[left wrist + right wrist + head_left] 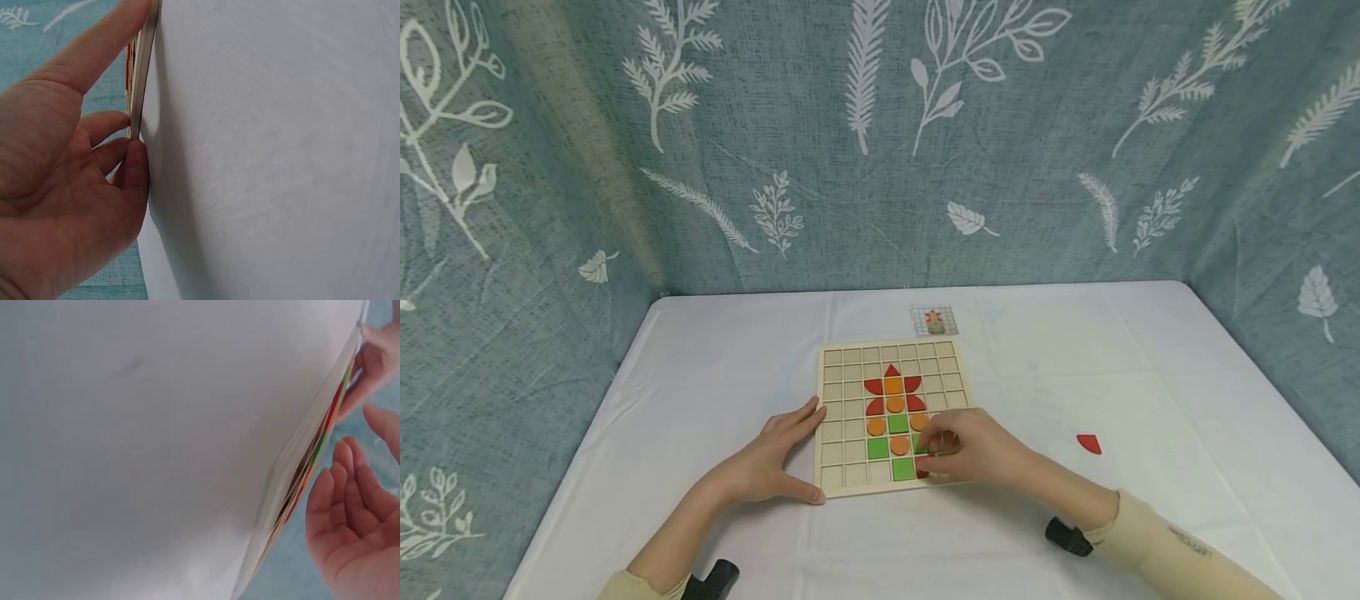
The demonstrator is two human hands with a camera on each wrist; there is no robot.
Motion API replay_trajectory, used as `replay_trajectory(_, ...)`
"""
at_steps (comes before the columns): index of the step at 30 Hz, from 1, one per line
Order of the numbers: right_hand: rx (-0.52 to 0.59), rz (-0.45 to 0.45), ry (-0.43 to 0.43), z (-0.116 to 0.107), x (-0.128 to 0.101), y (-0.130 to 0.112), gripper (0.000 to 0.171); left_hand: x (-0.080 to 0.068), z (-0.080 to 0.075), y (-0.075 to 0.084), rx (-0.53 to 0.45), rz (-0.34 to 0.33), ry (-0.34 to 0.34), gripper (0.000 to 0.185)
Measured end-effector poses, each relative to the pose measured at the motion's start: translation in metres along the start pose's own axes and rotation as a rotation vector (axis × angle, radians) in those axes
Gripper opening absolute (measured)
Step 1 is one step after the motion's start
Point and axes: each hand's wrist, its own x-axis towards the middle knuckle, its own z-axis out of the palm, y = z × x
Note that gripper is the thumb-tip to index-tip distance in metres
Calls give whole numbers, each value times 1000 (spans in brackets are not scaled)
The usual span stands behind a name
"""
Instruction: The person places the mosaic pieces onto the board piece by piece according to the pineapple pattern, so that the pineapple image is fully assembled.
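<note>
Currently, a tile-placing step: the left hand (775, 458), fingers straight, braces the left edge of the wooden grid board (850, 417) lying mid-table on the white cloth (1075, 367); the right hand (970, 450) hovers over the board's lower right cells, apparently pinching a green tile (921, 448), though its fingers hide the contact. Next comes seating that tile squarely in its cell; a red tile (1088, 443) lies apart to the right.

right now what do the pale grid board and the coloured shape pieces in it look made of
The pale square grid board looks like unfinished light wood or plywood: matte tan, with thin raised slats. The red, orange and green shape pieces look like flat painted wood, evenly coloured and matte, though plastic or foam can't be ruled out.
</note>
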Motion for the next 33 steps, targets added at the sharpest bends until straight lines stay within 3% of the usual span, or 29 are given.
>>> replay_trajectory(6,37,122,58,-20,-25,20,18,0,0,0,3,3,1,111)
replay_trajectory(12,-18,147,156,-47,-59,44,21,0,2,-3,8,3,-2,112)
replay_trajectory(23,-93,184,105,-102,-113,80,33,1,3,-2,-1,10,-3,112)
replay_trajectory(33,-108,229,91,-113,-133,103,34,2,2,-3,6,9,4,112)
